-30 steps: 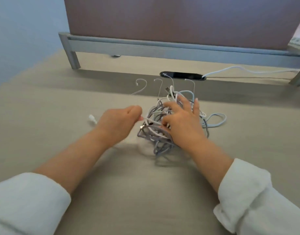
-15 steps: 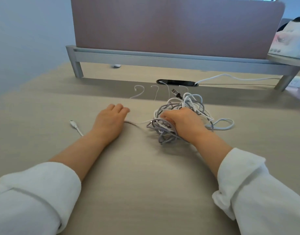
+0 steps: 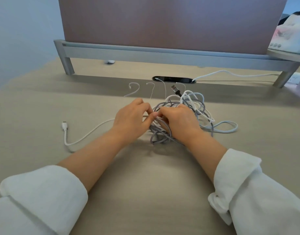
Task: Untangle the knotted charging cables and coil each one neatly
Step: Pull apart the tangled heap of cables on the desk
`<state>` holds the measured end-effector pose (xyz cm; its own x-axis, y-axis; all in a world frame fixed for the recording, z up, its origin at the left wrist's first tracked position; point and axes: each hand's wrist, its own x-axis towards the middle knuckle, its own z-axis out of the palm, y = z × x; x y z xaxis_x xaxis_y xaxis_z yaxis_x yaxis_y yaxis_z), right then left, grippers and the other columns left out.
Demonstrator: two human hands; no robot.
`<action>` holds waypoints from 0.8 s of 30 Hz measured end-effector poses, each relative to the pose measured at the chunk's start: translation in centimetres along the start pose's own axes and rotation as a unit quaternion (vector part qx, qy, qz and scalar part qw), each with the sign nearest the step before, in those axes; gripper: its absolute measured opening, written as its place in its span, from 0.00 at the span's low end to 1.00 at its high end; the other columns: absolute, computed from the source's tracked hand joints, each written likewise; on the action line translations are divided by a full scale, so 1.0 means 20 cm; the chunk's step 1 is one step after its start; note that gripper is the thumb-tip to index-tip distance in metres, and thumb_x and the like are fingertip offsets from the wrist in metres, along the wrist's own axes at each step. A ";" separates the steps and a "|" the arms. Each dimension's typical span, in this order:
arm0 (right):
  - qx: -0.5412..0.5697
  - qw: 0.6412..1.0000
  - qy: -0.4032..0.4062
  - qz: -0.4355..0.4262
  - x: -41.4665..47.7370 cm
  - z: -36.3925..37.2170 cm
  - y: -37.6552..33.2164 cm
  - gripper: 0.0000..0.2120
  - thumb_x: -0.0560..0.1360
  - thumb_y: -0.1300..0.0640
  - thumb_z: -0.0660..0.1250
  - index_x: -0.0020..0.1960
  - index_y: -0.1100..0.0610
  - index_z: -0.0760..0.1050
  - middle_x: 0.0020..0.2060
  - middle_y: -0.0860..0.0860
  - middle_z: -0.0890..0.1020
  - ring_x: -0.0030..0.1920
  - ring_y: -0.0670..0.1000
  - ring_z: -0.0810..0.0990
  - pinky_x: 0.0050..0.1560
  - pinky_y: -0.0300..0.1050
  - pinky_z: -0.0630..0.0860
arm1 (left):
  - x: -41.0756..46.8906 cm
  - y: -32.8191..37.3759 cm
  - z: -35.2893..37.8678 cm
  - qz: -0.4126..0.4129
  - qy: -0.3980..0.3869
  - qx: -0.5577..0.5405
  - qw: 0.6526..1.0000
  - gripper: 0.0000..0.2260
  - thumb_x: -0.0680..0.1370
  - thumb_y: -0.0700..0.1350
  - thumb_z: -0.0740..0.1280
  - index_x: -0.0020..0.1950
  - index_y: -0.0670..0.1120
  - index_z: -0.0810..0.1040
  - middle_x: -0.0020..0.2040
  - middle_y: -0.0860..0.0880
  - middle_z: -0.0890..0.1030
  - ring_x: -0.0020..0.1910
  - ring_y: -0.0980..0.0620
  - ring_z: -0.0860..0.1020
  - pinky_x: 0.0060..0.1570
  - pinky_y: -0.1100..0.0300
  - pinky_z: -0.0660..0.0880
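Hardly begun — the tangle [image 3: 193, 106] sits knotted mid-bench [image 3: 145, 192], nothing coiled. Only one white cable [image 3: 64, 125] trails partly free to the left. The left grip [image 3: 130, 116] pinches that cable at the knot — the right grip [image 3: 178, 121] clutches the tangle's grey strands.

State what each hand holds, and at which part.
The left hand pinches a strand at the left edge of the cable tangle; right hand pinches strands beside it.
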<state>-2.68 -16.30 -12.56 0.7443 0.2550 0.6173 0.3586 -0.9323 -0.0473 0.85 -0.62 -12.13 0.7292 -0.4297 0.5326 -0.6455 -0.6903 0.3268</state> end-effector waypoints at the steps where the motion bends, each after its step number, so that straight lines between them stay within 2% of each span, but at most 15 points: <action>1: -0.004 1.000 -0.014 0.000 -0.01 -0.01 0.00 0.08 0.69 0.55 0.67 0.34 0.58 0.75 0.25 0.51 0.79 0.23 0.55 0.72 0.36 0.43 0.70 | 0.00 0.00 -0.02 0.024 0.010 0.028 0.999 0.10 0.77 0.53 0.63 0.45 0.47 0.78 0.43 0.51 0.72 0.40 0.50 0.73 0.38 0.59 0.64; 4: -0.032 0.995 -0.088 0.032 -0.01 -0.05 0.01 0.06 0.74 0.57 0.65 0.39 0.57 0.76 0.34 0.52 0.81 0.34 0.57 0.75 0.49 0.47 0.66 | 0.00 -0.05 -0.09 0.067 0.062 0.078 0.993 0.11 0.75 0.51 0.66 0.40 0.45 0.80 0.41 0.47 0.78 0.35 0.44 0.78 0.33 0.60 0.64; 7: -0.053 0.993 -0.086 0.062 -0.04 -0.08 0.04 0.08 0.78 0.52 0.60 0.43 0.53 0.74 0.40 0.49 0.81 0.39 0.52 0.73 0.56 0.46 0.58 | -0.02 -0.13 -0.15 0.017 0.113 0.093 0.989 0.13 0.75 0.51 0.63 0.39 0.43 0.79 0.40 0.45 0.77 0.31 0.42 0.77 0.32 0.60 0.63; 9: -0.084 0.990 -0.085 0.068 -0.05 -0.09 0.04 0.08 0.79 0.51 0.58 0.46 0.52 0.74 0.44 0.47 0.81 0.46 0.53 0.76 0.60 0.46 0.54 | -0.03 -0.19 -0.15 -0.032 0.141 0.091 0.985 0.13 0.77 0.49 0.63 0.42 0.40 0.78 0.44 0.42 0.77 0.35 0.39 0.76 0.33 0.57 0.64; 12: -0.113 0.984 -0.110 0.078 -0.05 -0.10 0.07 0.09 0.80 0.51 0.55 0.49 0.52 0.73 0.45 0.48 0.80 0.50 0.53 0.77 0.66 0.49 0.51 | -0.02 -0.26 -0.15 -0.157 0.117 0.080 0.977 0.13 0.80 0.47 0.60 0.49 0.37 0.76 0.52 0.39 0.74 0.46 0.37 0.74 0.40 0.50 0.66; 15: -0.104 0.990 -0.079 0.056 -0.06 -0.09 0.09 0.12 0.80 0.53 0.55 0.48 0.54 0.76 0.41 0.52 0.82 0.44 0.56 0.78 0.63 0.47 0.52 | -0.02 -0.29 -0.11 -0.206 0.035 0.084 0.974 0.14 0.81 0.46 0.57 0.52 0.36 0.75 0.55 0.37 0.72 0.51 0.36 0.73 0.46 0.47 0.68; 16: -0.087 0.993 -0.060 0.050 -0.07 -0.08 0.09 0.13 0.79 0.54 0.55 0.46 0.56 0.77 0.38 0.54 0.83 0.39 0.57 0.78 0.59 0.47 0.55 | -0.02 -0.28 -0.10 -0.182 0.026 0.086 0.979 0.13 0.80 0.44 0.57 0.51 0.36 0.75 0.54 0.37 0.73 0.51 0.35 0.74 0.47 0.47 0.68; 19: -0.055 0.997 -0.032 0.038 -0.06 -0.04 0.05 0.18 0.75 0.52 0.51 0.38 0.57 0.77 0.29 0.54 0.81 0.27 0.53 0.66 0.50 0.47 0.61 | -0.03 -0.17 -0.05 -0.016 0.014 0.079 0.997 0.13 0.75 0.41 0.56 0.50 0.41 0.79 0.49 0.40 0.80 0.49 0.38 0.78 0.50 0.50 0.68; 21: -0.069 0.997 -0.012 0.021 -0.05 -0.02 0.01 0.16 0.74 0.52 0.54 0.34 0.55 0.76 0.25 0.52 0.80 0.23 0.53 0.66 0.44 0.47 0.60 | -0.05 -0.08 -0.02 0.080 -0.032 0.065 0.994 0.17 0.76 0.46 0.53 0.54 0.43 0.79 0.50 0.44 0.82 0.50 0.43 0.78 0.54 0.53 0.65; 22: -0.080 0.997 -0.002 0.015 -0.05 -0.02 -0.01 0.14 0.73 0.52 0.57 0.33 0.54 0.76 0.24 0.50 0.79 0.22 0.53 0.69 0.42 0.46 0.58 | -0.06 -0.03 -0.02 0.089 -0.052 0.042 0.994 0.19 0.78 0.50 0.51 0.55 0.44 0.78 0.51 0.46 0.81 0.51 0.45 0.78 0.55 0.54 0.65; 24: -0.085 0.996 0.022 0.007 -0.05 -0.02 -0.02 0.15 0.74 0.51 0.58 0.33 0.54 0.76 0.24 0.49 0.79 0.23 0.52 0.73 0.40 0.46 0.57 | -0.06 0.04 -0.01 0.050 -0.072 -0.010 0.996 0.19 0.80 0.54 0.51 0.55 0.45 0.78 0.52 0.47 0.81 0.52 0.46 0.75 0.52 0.56 0.67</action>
<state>-3.84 -16.30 -12.77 0.7215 0.2342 0.6517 0.2452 -0.9665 0.0758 -0.67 -0.51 -12.33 0.6847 -0.5765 0.4460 -0.7205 -0.6279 0.2944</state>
